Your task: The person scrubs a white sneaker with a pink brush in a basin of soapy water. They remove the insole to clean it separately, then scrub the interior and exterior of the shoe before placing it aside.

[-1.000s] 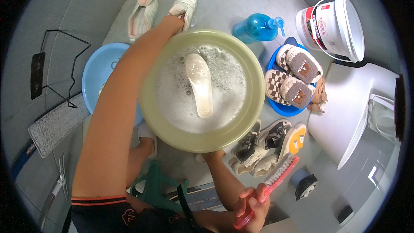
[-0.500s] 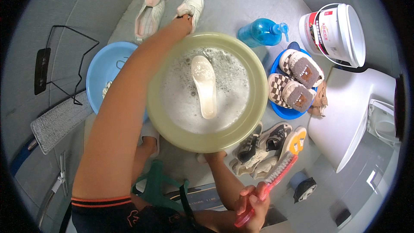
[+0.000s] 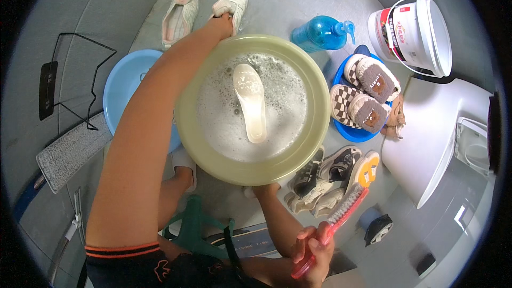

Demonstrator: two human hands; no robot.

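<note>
My left arm stretches across the left side of the green basin (image 3: 188,144). At its far end, my left hand (image 3: 224,21) is closed on the heel end of a white sneaker (image 3: 236,4), its fingers partly hidden. My right hand (image 3: 318,249), low on the right, grips a red scrub brush (image 3: 346,216) by its handle, pale bristles facing up and left. Foamy water fills the basin, and a cream-white insole (image 3: 250,104) lies in it, flecked with suds. Another white shoe (image 3: 180,24), its pink tongue folded out, stands left of the first.
A light blue basin (image 3: 120,93) sits partly behind my left arm. To the right are a blue pump bottle (image 3: 319,34), a white bucket (image 3: 408,37), a blue tub (image 3: 354,135) with checkered slippers (image 3: 373,80), several shoes (image 3: 341,165) and a toilet (image 3: 421,144). A green stool (image 3: 194,224) is below me.
The whole view has shifted slightly, so most things appear a little higher and further left. My left hand stays at the sneaker, and my right hand keeps hold of the scrub brush.
</note>
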